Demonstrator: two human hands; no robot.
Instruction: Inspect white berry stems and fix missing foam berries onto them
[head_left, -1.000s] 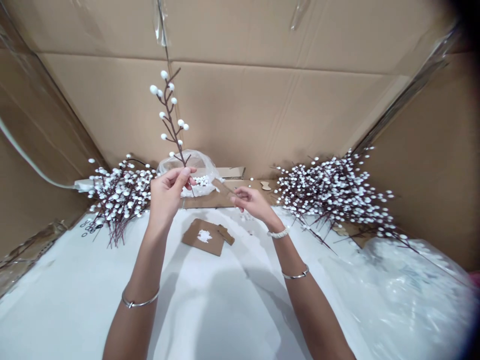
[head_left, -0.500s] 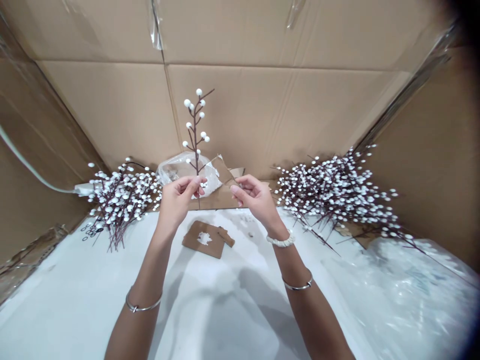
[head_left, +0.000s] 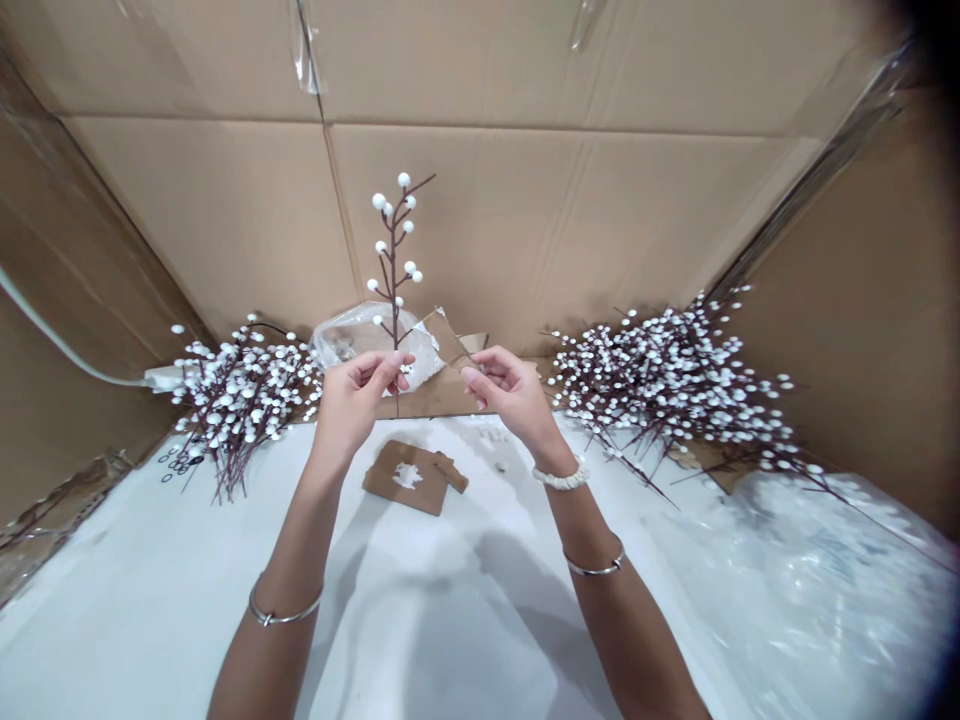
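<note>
An artificial berry branch (head_left: pixel 393 255) with white berries on a dark brown stem stands upright in my left hand (head_left: pixel 362 388). Thumb and fingers pinch its lower stem, and the stem's end shows below them. To the right, my right hand (head_left: pixel 504 388) is closed in a pinch at about the same height, apart from the branch. A torn brown cardboard piece (head_left: pixel 448 342) lies against or behind its fingertips. Whatever those fingers hold, if anything, I cannot make out. Below both hands, a flat cardboard piece (head_left: pixel 397 488) with a torn white patch rests on the white tabletop (head_left: pixel 450 640).
Piles of similar berry branches lie at the left (head_left: pixel 244 395) and right (head_left: pixel 660 385). A clear plastic bag (head_left: pixel 345 335) sits behind my hands, and plastic sheeting (head_left: pixel 810 590) covers the right side. Small black rings (head_left: pixel 178 462) lie at left. Cardboard walls (head_left: pixel 480 220) enclose the table.
The berry branch's top has tipped slightly to the right in my left hand. Both hands stay nearly where they were, and the view has shifted a little.
</note>
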